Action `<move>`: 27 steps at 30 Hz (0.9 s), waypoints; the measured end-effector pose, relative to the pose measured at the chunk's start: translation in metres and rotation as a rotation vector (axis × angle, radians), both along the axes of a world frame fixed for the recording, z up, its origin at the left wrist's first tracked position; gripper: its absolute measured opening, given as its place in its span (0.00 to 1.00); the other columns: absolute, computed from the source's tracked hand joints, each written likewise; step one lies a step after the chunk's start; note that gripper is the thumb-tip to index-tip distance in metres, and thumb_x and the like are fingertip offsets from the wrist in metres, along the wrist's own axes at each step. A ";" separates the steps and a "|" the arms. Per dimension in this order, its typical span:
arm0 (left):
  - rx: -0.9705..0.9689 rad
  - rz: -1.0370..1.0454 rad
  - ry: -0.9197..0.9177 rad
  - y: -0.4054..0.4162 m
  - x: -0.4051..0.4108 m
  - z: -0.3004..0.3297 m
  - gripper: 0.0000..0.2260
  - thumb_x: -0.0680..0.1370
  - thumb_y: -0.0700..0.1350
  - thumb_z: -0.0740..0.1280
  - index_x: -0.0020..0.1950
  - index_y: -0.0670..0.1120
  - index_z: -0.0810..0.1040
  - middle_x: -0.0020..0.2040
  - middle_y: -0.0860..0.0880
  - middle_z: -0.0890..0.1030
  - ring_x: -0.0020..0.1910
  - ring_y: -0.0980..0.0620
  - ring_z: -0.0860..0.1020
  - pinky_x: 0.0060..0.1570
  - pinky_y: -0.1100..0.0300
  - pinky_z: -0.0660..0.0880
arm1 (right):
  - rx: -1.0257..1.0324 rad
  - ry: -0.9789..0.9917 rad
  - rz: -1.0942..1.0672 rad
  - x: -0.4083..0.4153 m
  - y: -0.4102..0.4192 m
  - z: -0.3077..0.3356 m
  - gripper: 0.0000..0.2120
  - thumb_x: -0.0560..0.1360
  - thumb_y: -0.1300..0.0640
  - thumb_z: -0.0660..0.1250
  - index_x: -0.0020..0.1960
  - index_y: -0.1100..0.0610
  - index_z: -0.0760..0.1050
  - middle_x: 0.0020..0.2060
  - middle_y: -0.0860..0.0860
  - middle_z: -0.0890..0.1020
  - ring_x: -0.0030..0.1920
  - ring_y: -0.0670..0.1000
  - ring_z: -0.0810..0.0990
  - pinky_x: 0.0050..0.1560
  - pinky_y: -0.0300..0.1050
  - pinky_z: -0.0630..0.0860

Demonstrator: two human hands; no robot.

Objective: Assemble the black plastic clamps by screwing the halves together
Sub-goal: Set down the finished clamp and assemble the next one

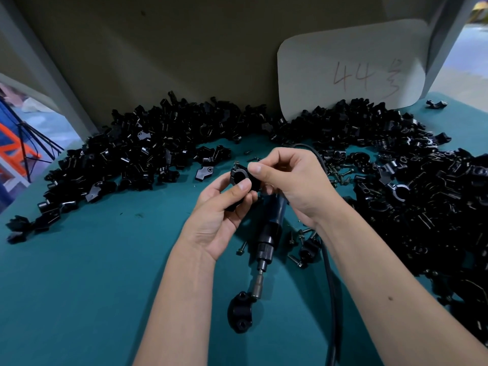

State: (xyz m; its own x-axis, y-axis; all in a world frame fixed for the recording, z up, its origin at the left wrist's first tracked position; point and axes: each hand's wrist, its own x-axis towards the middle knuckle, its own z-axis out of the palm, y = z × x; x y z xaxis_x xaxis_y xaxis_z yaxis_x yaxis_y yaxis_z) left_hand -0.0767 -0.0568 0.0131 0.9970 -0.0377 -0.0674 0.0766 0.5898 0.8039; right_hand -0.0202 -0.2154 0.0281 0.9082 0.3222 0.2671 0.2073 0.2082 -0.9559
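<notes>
at frame centre the left hand (221, 207) pinches a black clamp (244, 179) between thumb and curled fingers, the right hand (287, 180) pinching its upper right edge, above an electric screwdriver (268, 233) on the teal table (92, 273).

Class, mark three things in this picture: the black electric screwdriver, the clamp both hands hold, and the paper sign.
black electric screwdriver (272, 225), head view, on its barrel.
black plastic clamp held in both hands (239, 177), head view, on its ring.
white paper sign (351, 67), head view, on its face.

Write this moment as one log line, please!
left hand: holds clamp | right hand: pinches clamp top | driver: on table
</notes>
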 end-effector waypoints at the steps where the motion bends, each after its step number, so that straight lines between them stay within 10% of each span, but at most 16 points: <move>1: 0.005 0.009 -0.006 -0.001 0.000 0.000 0.11 0.70 0.38 0.76 0.53 0.44 0.86 0.46 0.46 0.84 0.40 0.55 0.82 0.39 0.68 0.80 | 0.007 0.015 -0.010 0.000 0.001 0.000 0.10 0.73 0.60 0.79 0.36 0.56 0.80 0.30 0.52 0.79 0.29 0.49 0.73 0.34 0.40 0.75; 7: 0.053 0.101 -0.062 -0.007 0.003 -0.002 0.22 0.71 0.38 0.76 0.64 0.37 0.78 0.46 0.44 0.84 0.38 0.54 0.82 0.42 0.66 0.80 | 0.021 0.090 -0.120 -0.002 0.010 0.001 0.16 0.73 0.58 0.80 0.36 0.58 0.74 0.32 0.58 0.73 0.29 0.50 0.71 0.33 0.42 0.73; 13: 0.498 0.308 -0.177 -0.006 0.009 -0.009 0.16 0.72 0.32 0.78 0.56 0.46 0.82 0.45 0.43 0.88 0.42 0.47 0.86 0.46 0.57 0.82 | -0.385 -0.170 -0.291 -0.002 0.003 0.004 0.20 0.78 0.44 0.73 0.37 0.58 0.74 0.28 0.43 0.72 0.32 0.45 0.69 0.36 0.42 0.70; 18: 0.692 0.351 -0.252 -0.004 0.013 -0.013 0.15 0.69 0.38 0.80 0.51 0.51 0.84 0.46 0.48 0.88 0.45 0.50 0.86 0.47 0.55 0.83 | -0.529 -0.295 -0.222 -0.008 0.007 0.008 0.16 0.81 0.47 0.69 0.40 0.57 0.74 0.33 0.50 0.73 0.36 0.46 0.69 0.39 0.43 0.69; 27: 0.496 0.362 -0.242 0.000 0.014 -0.015 0.08 0.75 0.39 0.76 0.53 0.47 0.86 0.49 0.48 0.87 0.45 0.51 0.86 0.49 0.54 0.84 | -0.559 -0.357 -0.092 -0.011 0.003 0.012 0.06 0.83 0.59 0.64 0.48 0.58 0.72 0.37 0.55 0.73 0.38 0.48 0.69 0.42 0.43 0.69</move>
State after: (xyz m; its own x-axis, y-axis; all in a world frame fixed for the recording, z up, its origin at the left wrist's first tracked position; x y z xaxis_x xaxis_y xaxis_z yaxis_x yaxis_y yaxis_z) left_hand -0.0623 -0.0563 -0.0017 0.9301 0.2808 0.2367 -0.2736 0.0997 0.9567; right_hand -0.0317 -0.2124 0.0405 0.8253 0.4251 0.3716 0.5241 -0.3321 -0.7842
